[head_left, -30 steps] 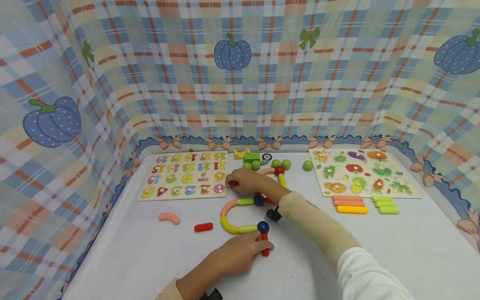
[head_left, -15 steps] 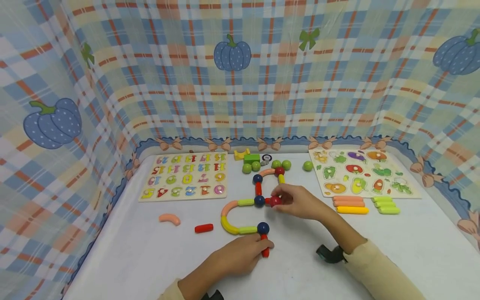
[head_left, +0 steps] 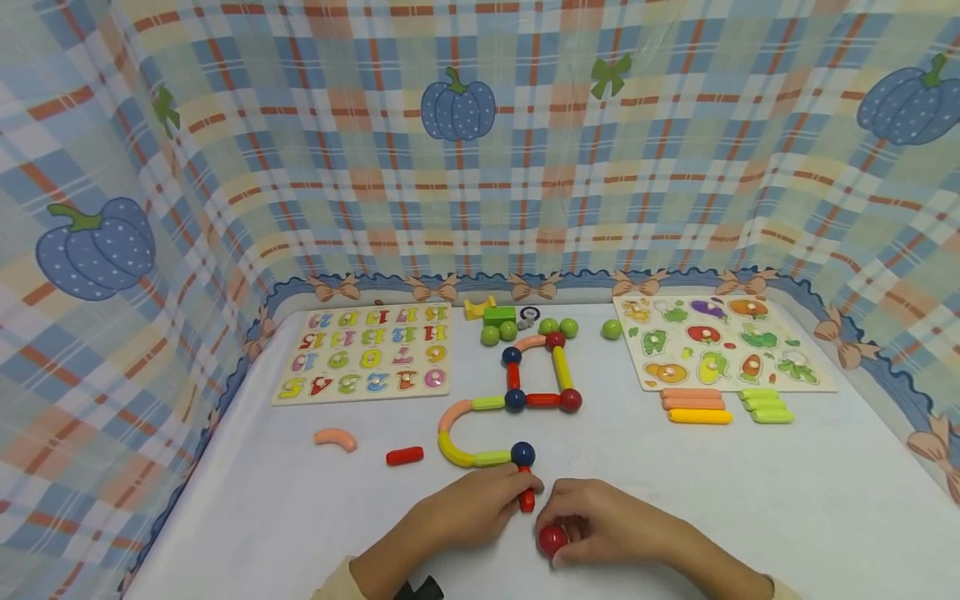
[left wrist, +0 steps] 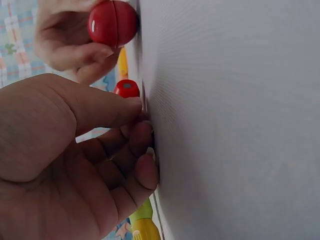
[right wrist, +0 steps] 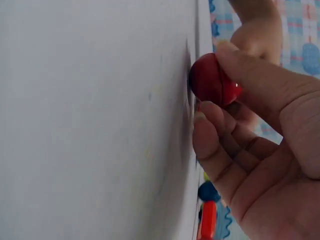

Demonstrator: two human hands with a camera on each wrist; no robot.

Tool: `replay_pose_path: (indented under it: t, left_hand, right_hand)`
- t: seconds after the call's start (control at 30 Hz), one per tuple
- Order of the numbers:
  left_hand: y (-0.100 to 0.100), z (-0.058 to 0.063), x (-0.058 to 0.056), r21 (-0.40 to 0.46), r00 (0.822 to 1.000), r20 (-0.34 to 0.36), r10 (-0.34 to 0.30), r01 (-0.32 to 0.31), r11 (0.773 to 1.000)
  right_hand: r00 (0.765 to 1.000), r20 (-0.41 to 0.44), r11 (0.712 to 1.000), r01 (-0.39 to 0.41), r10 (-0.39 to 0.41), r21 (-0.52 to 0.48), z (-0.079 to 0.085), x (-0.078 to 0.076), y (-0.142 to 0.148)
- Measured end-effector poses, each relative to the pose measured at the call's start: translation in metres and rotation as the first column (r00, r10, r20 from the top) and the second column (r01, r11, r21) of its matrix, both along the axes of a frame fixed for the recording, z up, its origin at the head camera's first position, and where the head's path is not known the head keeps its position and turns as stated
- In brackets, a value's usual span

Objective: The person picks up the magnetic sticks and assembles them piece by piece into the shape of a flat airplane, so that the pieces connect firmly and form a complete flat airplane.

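Observation:
My left hand (head_left: 480,504) pinches a short red rod (head_left: 527,500), whose upper end meets a dark blue ball (head_left: 522,454). Just to its right, my right hand (head_left: 611,521) holds a red ball (head_left: 552,540) between thumb and fingers, low over the white table. In the right wrist view the red ball (right wrist: 212,80) shows a seam around it. From the blue ball a chain of green rod (head_left: 492,458), yellow curve (head_left: 453,452) and pink curve (head_left: 455,412) bends up to a four-sided loop with red and blue balls (head_left: 515,400) at its corners.
A loose red rod (head_left: 405,456) and a pink curved piece (head_left: 335,438) lie left. Behind are a number puzzle board (head_left: 367,354), a vegetable puzzle board (head_left: 723,346) and several green balls (head_left: 612,329). Pink, orange and green rods (head_left: 767,406) lie at right.
My right hand set one red ball at the loop's lower right corner, let it go, and moved toward me; it now holds another red ball. The left hand stayed on its rod.

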State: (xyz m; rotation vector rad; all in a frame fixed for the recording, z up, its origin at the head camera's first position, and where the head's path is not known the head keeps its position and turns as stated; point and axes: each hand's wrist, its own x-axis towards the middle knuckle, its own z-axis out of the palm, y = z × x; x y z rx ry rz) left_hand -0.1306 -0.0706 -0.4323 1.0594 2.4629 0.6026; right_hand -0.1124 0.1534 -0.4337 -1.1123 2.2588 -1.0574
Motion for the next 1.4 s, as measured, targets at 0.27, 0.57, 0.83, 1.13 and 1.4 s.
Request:
replay_pose_path:
  t: [0.27,0.57,0.83,1.13,1.4]
  left_hand:
    - [-0.002,-0.001,-0.003,0.051,1.000,-0.013,-0.027,0.028,0.998]
    - [-0.002,0.003,-0.001,0.061,0.999,-0.037,-0.032,0.034,0.998]
    - [-0.024,0.025,0.003,0.007,0.989,-0.041,0.146,-0.145,0.989]
    - [-0.148,0.038,-0.027,-0.070,0.757,-0.340,0.558,-0.612,0.788]
    - [-0.207,0.027,-0.038,-0.213,0.754,-0.190,0.629,-0.656,0.724]
  right_hand:
    - [0.994,-0.102,0.999,-0.032,0.034,0.018,0.001,-0.002,-0.018]
    - [0.996,-0.086,0.999,-0.032,0.033,0.014,-0.002,-0.005,-0.018]
    - [0.998,0.066,0.996,0.024,-0.018,-0.084,0.002,-0.011,-0.007]
    - [0.993,0.040,0.984,0.117,-0.113,-0.137,0.011,-0.026,0.014]
    - [0.995,0.050,0.980,0.089,-0.081,-0.180,0.021,-0.023,0.010]
